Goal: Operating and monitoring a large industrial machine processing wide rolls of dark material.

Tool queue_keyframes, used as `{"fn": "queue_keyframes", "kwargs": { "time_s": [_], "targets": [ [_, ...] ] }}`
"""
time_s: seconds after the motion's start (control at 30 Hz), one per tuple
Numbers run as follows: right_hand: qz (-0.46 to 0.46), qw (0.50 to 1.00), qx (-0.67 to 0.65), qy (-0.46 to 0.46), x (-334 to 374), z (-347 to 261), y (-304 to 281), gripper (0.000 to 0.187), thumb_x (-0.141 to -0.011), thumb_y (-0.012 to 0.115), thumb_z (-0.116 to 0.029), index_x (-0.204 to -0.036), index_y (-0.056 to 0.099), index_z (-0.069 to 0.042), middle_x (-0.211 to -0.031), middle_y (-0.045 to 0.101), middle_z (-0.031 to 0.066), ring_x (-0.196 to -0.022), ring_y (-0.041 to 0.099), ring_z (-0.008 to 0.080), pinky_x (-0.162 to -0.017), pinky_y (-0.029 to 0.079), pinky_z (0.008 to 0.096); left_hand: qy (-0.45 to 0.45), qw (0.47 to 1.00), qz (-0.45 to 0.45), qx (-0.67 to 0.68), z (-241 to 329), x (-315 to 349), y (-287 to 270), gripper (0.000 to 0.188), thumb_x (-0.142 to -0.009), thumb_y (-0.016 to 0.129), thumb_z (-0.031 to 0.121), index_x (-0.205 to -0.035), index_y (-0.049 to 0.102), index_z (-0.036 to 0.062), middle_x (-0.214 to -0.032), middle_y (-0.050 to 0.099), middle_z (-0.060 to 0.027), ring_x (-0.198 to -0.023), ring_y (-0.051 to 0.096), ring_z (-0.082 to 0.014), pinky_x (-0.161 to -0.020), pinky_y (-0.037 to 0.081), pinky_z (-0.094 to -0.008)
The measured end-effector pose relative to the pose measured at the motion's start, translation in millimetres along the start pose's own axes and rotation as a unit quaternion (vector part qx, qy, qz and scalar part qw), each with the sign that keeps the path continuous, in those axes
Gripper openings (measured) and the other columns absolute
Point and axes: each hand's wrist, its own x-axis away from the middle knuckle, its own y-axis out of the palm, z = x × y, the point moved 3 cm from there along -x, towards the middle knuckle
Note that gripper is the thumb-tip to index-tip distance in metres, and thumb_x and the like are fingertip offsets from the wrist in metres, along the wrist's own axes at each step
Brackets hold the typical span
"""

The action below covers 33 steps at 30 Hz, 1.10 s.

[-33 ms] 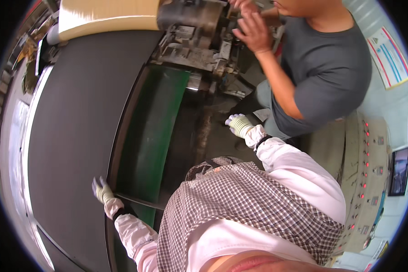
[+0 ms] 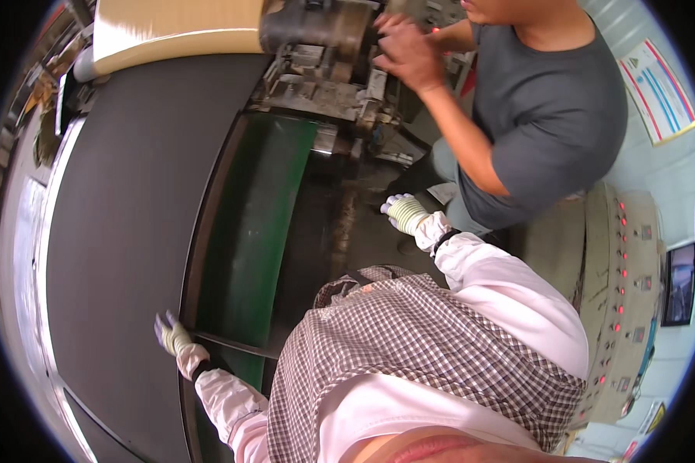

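Observation:
My left hand, in a pale ribbed glove, lies at the near right edge of a wide black sheet. Its fingers are spread and stretched out over the sheet, with nothing in them. Over the dark gap right of the machine I hold out my right hand, gloved the same way. Those fingers are curled in, and I see no object in them. Between my hands runs a green strip below the sheet's edge, inside a dark frame.
A glossy tan roll crosses the far end of the sheet, beside metal machine parts. A co-worker in a grey shirt stands at the far right, hands raised. A control panel with red lights curves along the right.
The co-worker's raised hands have shifted a little to the left. The whole view has moved slightly. Both my hands keep nearly the same place.

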Motion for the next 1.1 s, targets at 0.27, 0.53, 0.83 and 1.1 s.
{"fn": "queue_keyframes", "kwargs": {
  "time_s": [0.27, 0.53, 0.83, 1.1],
  "targets": [
    [0.104, 0.992, 0.056, -0.040, 1, 27, -2, 0.022, -0.068, 0.060, -0.013, -0.090, 0.058, -0.016, -0.090, 0.053, 0.0064, -0.082, 0.056, 0.0251, -0.069, 0.045, 0.0390, -0.240, 0.955, -0.092, -0.148, -93, 30, -29, 0.072, -0.086, 0.038, 0.067, -0.141, 0.034, 0.0214, -0.145, 0.031, -0.0155, -0.133, 0.030, -0.0311, -0.109, 0.027, -0.0418],
    [0.173, 0.978, 0.102, -0.063, -52, 58, -55, 0.017, -0.082, 0.051, -0.017, -0.097, 0.060, -0.013, -0.101, 0.058, 0.0101, -0.092, 0.058, 0.0276, -0.075, 0.046, 0.0409, -0.256, 0.950, -0.098, -0.150, -90, 26, -21, 0.070, -0.086, 0.037, 0.066, -0.141, 0.033, 0.0226, -0.145, 0.031, -0.0154, -0.133, 0.031, -0.0314, -0.108, 0.028, -0.0429],
    [0.179, 0.977, 0.093, -0.075, -53, 49, -51, 0.017, -0.081, 0.051, -0.014, -0.096, 0.059, -0.014, -0.098, 0.056, 0.0092, -0.092, 0.057, 0.0264, -0.077, 0.046, 0.0396, 0.003, 0.998, -0.051, -0.034, 10, 10, 3, 0.045, -0.090, 0.046, 0.046, -0.117, 0.060, 0.0127, -0.124, 0.055, -0.0143, -0.113, 0.051, -0.0348, -0.097, 0.041, -0.0411],
    [0.164, 0.980, 0.050, -0.105, -43, 41, -42, 0.018, -0.075, 0.056, -0.012, -0.093, 0.059, -0.013, -0.095, 0.057, 0.0103, -0.090, 0.058, 0.0280, -0.076, 0.046, 0.0421, -0.011, 1.000, 0.017, -0.009, -1, 27, -13, 0.053, -0.086, 0.057, 0.045, -0.128, 0.051, 0.0144, -0.132, 0.047, -0.0186, -0.121, 0.044, -0.0360, -0.102, 0.036, -0.0431]
  ]
}}
